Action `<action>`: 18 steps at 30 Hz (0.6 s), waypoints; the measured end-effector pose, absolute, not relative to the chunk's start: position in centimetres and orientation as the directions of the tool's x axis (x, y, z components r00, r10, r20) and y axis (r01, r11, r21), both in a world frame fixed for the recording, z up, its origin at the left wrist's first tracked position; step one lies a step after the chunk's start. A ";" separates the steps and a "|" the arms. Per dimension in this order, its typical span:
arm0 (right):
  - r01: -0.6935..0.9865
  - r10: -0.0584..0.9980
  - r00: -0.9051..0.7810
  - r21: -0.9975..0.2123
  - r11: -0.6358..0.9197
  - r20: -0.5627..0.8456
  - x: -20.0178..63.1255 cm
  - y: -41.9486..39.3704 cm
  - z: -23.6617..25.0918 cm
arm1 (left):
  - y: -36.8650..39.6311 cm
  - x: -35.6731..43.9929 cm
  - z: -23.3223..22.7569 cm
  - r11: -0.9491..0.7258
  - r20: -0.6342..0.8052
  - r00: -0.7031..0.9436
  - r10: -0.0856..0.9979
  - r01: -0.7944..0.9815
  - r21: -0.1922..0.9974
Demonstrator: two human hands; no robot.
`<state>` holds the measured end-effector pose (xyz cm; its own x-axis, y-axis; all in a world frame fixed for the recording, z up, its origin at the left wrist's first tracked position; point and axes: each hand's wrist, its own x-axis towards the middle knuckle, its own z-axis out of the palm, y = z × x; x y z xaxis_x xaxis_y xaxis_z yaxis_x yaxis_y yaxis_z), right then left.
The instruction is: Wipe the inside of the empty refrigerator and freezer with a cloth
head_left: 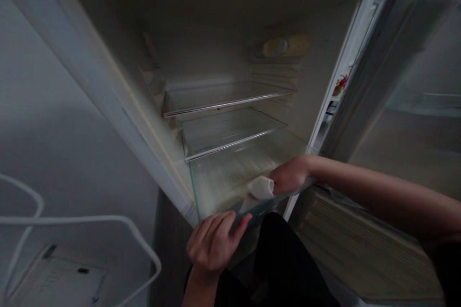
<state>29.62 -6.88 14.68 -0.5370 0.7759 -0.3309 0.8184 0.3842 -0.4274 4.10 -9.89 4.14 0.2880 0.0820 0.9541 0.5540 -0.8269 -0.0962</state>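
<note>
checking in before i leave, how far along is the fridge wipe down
Done: the fridge is emptied, its two glass shelves bare. In hand: the right hand presses a white cloth inside the clear drawer, while the left hand grips its front rim. Left: yellowish marks show on the back wall near the light housing; whether the shelves are wiped is unclear.

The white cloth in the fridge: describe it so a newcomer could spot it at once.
Look into the open fridge, past its two upper glass shelves, down to the clear glass panel at the bottom front. The white cloth lies bunched on that panel under the right hand. It is the only soft, opaque white thing among the clear glass.
</note>
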 end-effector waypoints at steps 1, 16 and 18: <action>0.701 0.684 -0.674 -0.533 0.474 -0.277 27.4 -7.5 14.9 | -9.7 4.0 3.8 -0.838 0.958 0.275 0.079 0.539 -0.085; 0.601 0.281 -0.598 0.188 0.777 0.751 19.7 -12.1 -7.3 | -13.0 1.1 -1.9 -0.818 0.913 0.405 0.044 0.539 -0.199; 0.601 0.275 -0.608 0.207 0.772 0.745 22.2 -11.5 -8.8 | -13.0 2.1 -2.6 -0.829 0.923 0.374 0.087 0.541 -0.141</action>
<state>22.19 -11.51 -8.80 -0.6084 0.2748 0.7445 0.6013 0.7719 0.2066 2.07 -13.00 -2.61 0.3738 0.0871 0.9234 0.5409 -0.8292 -0.1408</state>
